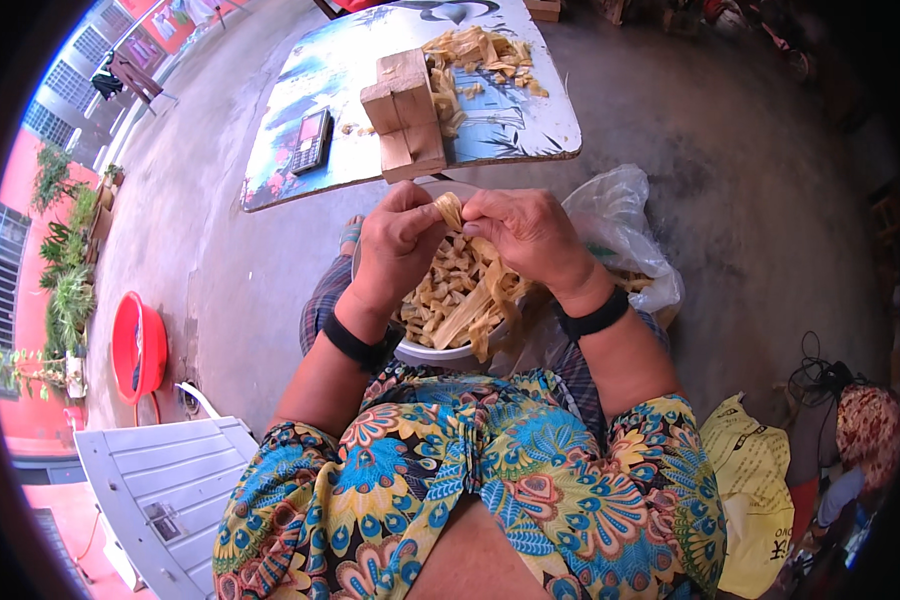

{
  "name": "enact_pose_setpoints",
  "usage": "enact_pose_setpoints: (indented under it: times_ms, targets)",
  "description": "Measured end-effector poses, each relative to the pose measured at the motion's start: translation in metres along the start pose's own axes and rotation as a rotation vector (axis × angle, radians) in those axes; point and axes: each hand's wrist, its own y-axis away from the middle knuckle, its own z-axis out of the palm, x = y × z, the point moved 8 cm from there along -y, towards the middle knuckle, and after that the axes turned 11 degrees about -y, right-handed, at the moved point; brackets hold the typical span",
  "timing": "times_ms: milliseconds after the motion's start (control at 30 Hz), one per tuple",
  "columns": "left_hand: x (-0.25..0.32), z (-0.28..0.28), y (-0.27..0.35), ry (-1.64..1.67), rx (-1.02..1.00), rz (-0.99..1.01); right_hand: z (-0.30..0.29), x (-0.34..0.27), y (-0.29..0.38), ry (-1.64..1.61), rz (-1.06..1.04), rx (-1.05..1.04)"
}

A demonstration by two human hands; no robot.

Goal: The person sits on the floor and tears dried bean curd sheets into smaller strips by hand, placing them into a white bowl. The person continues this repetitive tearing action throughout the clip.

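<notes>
Above a white basin [412, 352] on the lap, my left hand [401, 232] and my right hand [521, 229] pinch one folded, pale yellow dried strip [449, 210] between them. Many short knotted or folded pieces [427, 300] of the same stuff fill the basin. Longer flat strips [472, 307] lie over them on the right side, some hanging past the rim. A wooden block fixture [401, 112] stands at the near edge of the board table, with a heap of strips and scraps [487, 56] behind and to its right.
The printed board table [352, 60] bears a keypad phone [312, 141]. A clear plastic bag [622, 225] with more strips is right of the basin. On the floor are a red tub [141, 349] at left and a yellow bag [750, 487] at right. A white slatted panel [172, 480] stands lower left.
</notes>
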Motion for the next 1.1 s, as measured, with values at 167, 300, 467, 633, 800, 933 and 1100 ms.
enact_pose_setpoints:
  times_ms: [167, 300, 467, 633, 800, 933, 1100]
  targets:
    - [-0.004, 0.012, 0.008, 0.41, -0.232, -0.303, 0.0, 0.02, 0.008, -0.414, 0.247, -0.055]
    - [0.001, 0.03, 0.028, 1.099, -0.431, -0.765, -0.004, 0.035, 0.014, -0.872, 0.472, 0.005]
    - [0.001, 0.013, 0.03, 1.072, -0.429, -0.773, -0.016, 0.033, 0.011, -1.086, 0.41, 0.041]
    - [-0.004, 0.014, 0.032, 0.915, -0.81, -0.477, -0.002, 0.031, 0.012, -0.981, 0.511, -0.008]
    - [-0.001, 0.029, 0.005, 1.023, -0.651, -0.617, 0.014, 0.038, 0.013, -0.934, 0.537, -0.026]
    - [-0.013, 0.033, 0.01, 1.182, -0.4, -0.683, 0.017, 0.046, 0.012, -0.891, 0.517, 0.058]
    - [-0.025, 0.025, 0.018, 1.239, -0.322, -0.694, 0.021, 0.058, 0.017, -1.13, 0.568, 0.116]
